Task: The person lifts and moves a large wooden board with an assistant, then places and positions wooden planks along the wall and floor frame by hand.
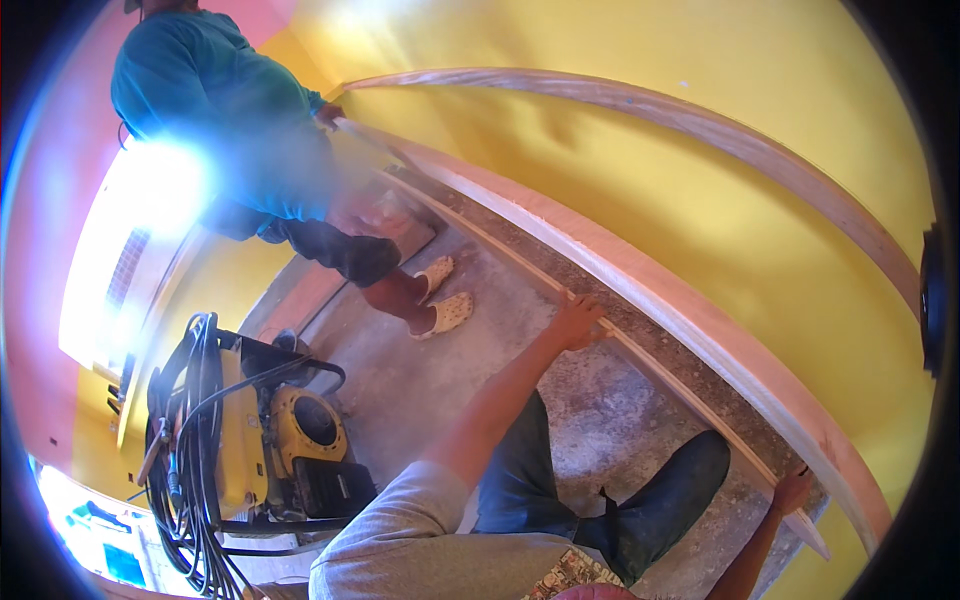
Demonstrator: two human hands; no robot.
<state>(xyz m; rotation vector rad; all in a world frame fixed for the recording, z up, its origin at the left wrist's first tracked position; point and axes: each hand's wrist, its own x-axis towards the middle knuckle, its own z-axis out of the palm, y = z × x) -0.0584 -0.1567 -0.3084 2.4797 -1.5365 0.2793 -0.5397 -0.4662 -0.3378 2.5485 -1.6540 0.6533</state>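
Observation:
A long, narrow wooden strip (pixel 655 373) slants from the far middle down to the near right. My left hand (pixel 578 322) grips it near its middle, my arm stretched across. Close to the strip's near end, my right hand (pixel 792 492) is closed around it; a small dark thing shows at its fingers, too small to name. Beside the strip, on the wall side, runs a wider pale plank (pixel 640 262). A co-worker's hand (pixel 330 116) is at the far end of this plank.
The co-worker in a teal shirt (pixel 215 110) stands far left. A yellow and black engine-driven machine (pixel 305 420) with looped black hoses (pixel 185 440) is on the left floor. Another wooden board (pixel 640 103) runs along the yellow wall (pixel 760 230). The concrete floor (pixel 390 390) is dusty.

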